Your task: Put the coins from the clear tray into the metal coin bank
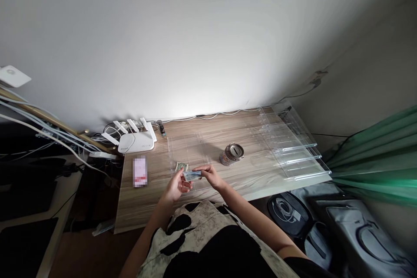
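Note:
Both my hands meet over the near middle of the wooden table (150, 208). My left hand (177, 185) and my right hand (210, 174) pinch the two ends of a bluish banknote (191, 176) held flat just above the tabletop. A folded green banknote (181, 166) lies on the table right behind the left fingers. A tin money box with a coin slot in its lid (231, 154) stands a little beyond my right hand. A clear plastic sheet or tray (187, 145) lies flat behind the notes.
A white router with antennas (135, 139) and cables sit at the table's back left. A pink-and-white pack (140, 171) lies to the left. A clear acrylic tiered rack (291, 143) fills the right end. Bags (342, 226) sit on the floor at right, green cloth beyond.

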Tool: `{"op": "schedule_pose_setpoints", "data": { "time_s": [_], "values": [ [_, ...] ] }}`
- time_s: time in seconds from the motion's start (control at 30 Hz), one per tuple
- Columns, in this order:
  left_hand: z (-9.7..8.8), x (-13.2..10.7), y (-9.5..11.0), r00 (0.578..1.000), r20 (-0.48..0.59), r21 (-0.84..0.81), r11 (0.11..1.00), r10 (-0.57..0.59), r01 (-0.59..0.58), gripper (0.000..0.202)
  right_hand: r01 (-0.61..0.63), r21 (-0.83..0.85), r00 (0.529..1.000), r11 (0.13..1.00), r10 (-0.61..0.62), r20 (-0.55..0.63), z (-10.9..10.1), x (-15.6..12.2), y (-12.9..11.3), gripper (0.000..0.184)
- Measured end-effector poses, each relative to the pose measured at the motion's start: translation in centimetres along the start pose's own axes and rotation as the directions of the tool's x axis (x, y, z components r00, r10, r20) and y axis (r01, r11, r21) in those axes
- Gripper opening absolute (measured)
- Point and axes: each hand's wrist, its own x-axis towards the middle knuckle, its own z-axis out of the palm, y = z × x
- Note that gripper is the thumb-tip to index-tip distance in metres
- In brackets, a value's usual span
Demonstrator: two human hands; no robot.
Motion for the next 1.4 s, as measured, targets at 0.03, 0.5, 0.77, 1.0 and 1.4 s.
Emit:
{"op": "schedule_pose_setpoints", "data": {
  "time_s": [0.03,0.5,0.77,1.0,1.4],
  "values": [
    [-0.1,-0.1,0.0,0.999,-0.008,0.015,0.999,0.036,-0.036,0.035,-0.002,0.001,1.000,1.000,0.002,0.000,0.0,0.0,0.1,0.025],
    [0.4,0.3,-1.3,0.947,-0.070,0.300,0.912,0.313,-0.279,0.045,-0.139,0.020,0.988,0.990,0.137,0.065,0.4,0.6,1.0,0.046],
    [0.9,0.4,-1.8,0.901,-0.085,0.424,0.834,0.425,-0.353,0.045,-0.198,0.039,0.974,0.979,0.193,0.118,1.0,0.4,1.4,0.049],
    [0.8,0.8,-2.0,0.915,-0.068,0.387,0.856,0.397,-0.343,0.049,-0.098,-0.030,0.995,0.995,0.098,0.005,1.3,0.6,1.7,0.046],
    [0.7,0.4,-1.7,0.955,-0.017,0.313,0.908,0.298,-0.278,0.045,-0.060,-0.011,0.997,0.998,0.061,0.036,0.5,-0.2,0.8,0.043]
  ]
}}
